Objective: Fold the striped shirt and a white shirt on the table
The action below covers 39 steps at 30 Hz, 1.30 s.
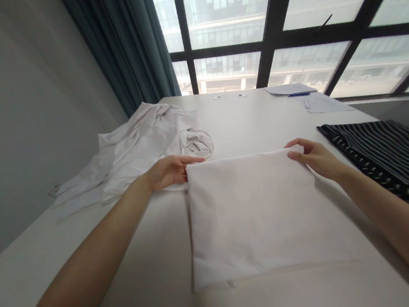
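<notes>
A folded white cloth point(257, 211) hangs between my hands above the white table point(148, 284), its lower edge near the tabletop. My left hand point(170, 171) grips its far left corner, with the index finger stretched along the top edge and the other fingers behind the fabric. At the far right corner, my right hand point(309, 155) pinches the cloth between thumb and fingers. The fabric is mostly smooth, with light creases toward the bottom. Just beyond my left hand lies a rumpled heap of white fabric point(145, 140).
Black-and-white striped fabric point(392, 154) lies flat at the right edge. Papers point(288, 89) and a blue pen point(299, 94) rest at the far right. A grey wall point(35, 121) borders the left; a blue curtain point(132, 44) and windows stand behind the table.
</notes>
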{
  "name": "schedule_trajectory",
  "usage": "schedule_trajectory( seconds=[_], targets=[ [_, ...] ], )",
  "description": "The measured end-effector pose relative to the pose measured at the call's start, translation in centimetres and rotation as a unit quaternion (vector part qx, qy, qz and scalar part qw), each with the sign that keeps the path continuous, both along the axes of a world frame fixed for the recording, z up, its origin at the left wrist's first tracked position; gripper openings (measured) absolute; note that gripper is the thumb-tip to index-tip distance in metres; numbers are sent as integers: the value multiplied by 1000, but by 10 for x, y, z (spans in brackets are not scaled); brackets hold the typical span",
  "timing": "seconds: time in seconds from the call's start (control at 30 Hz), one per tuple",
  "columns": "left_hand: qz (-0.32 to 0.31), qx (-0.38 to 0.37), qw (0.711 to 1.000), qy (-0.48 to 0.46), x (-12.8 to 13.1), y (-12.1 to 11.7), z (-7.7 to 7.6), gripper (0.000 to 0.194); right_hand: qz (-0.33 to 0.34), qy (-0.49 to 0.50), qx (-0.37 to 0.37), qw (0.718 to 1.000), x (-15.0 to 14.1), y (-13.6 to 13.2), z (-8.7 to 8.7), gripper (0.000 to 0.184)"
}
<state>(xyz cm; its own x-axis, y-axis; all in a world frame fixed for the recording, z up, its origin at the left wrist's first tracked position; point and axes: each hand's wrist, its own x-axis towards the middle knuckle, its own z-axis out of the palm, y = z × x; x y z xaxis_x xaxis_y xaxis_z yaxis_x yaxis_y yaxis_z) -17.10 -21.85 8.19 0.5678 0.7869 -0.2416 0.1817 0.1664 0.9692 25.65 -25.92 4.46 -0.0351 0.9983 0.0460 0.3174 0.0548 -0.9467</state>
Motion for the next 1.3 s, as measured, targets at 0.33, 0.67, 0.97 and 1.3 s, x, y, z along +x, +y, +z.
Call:
schedule_trajectory(
  seconds=[0.33,0.67,0.97,1.3],
  targets=[
    [9,-10,1000,-15,13,3,-24,52,9,34,12,999,1,1,-2,40],
    [109,115,987,25,24,-1,-26,50,0,-149,66,987,1,-2,17,37],
    [97,317,937,109,44,-20,-2,35,90,-519,258,810,-46,-21,43,42],
    [-39,375,878,294,42,-26,7,37,24,-547,462,698,-62,-26,25,52]
  ],
)
